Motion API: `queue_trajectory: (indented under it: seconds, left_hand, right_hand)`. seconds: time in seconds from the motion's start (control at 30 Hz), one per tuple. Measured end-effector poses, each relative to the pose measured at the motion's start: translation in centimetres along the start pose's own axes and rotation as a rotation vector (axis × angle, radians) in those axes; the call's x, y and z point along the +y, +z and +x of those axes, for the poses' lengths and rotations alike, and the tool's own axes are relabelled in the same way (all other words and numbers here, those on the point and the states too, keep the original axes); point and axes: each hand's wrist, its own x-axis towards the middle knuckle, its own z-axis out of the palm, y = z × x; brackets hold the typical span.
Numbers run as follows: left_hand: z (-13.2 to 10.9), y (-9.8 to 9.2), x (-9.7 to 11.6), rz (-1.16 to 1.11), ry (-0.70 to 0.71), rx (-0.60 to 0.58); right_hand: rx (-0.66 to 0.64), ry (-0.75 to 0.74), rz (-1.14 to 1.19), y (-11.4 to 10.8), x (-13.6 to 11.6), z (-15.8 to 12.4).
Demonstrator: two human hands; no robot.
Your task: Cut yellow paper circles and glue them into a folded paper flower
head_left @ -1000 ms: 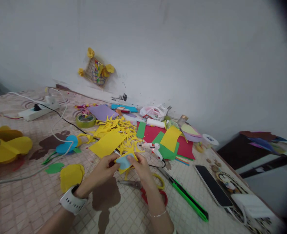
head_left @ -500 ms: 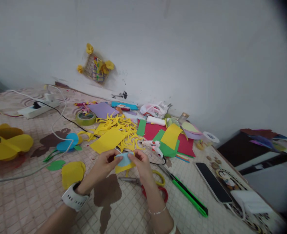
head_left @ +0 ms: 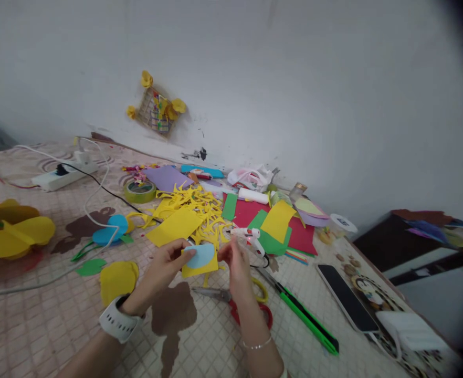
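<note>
My left hand point(head_left: 173, 261) pinches the left side of a small yellow paper piece point(head_left: 200, 270), with its thumb on top. A light blue paper cutout point(head_left: 204, 255) with a rounded edge lies flat against the yellow paper under that thumb. Beside the right edge of the paper is my right hand point(head_left: 237, 268), its thumb lifted off and its fingers loosely bent; whether a fingertip touches the edge is hard to see. Scissors point(head_left: 221, 295) with red and yellow handles lie partly hidden beneath my right forearm. Left of my left hand sits a stack of yellow paper petals point(head_left: 118, 281).
Behind my hands lie a yellow sheet point(head_left: 175, 227), yellow scraps point(head_left: 200, 202) and a white glue gun point(head_left: 251, 237). A green utility knife point(head_left: 308, 320) and a phone point(head_left: 347, 298) lie right. A cable runs from the power strip point(head_left: 64, 176) at left.
My right hand has come off the light blue cutout and moved right, to the paper's edge, baring more of the cutout. My left hand keeps its grip.
</note>
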Motion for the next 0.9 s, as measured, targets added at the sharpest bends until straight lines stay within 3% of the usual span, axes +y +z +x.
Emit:
queue_trajectory:
  seconds: [0.2, 0.9]
  left_hand:
    - [-0.15, 0.21, 0.26, -0.026, 0.006, -0.011]
    - [-0.48, 0.61, 0.47, -0.066, 0.039, 0.002]
  right_hand:
    - [-0.138, 0.044, 0.02, 1.03, -0.11, -0.75]
    - [-0.098, 0.073, 0.071, 1.03, -0.06, -0.97]
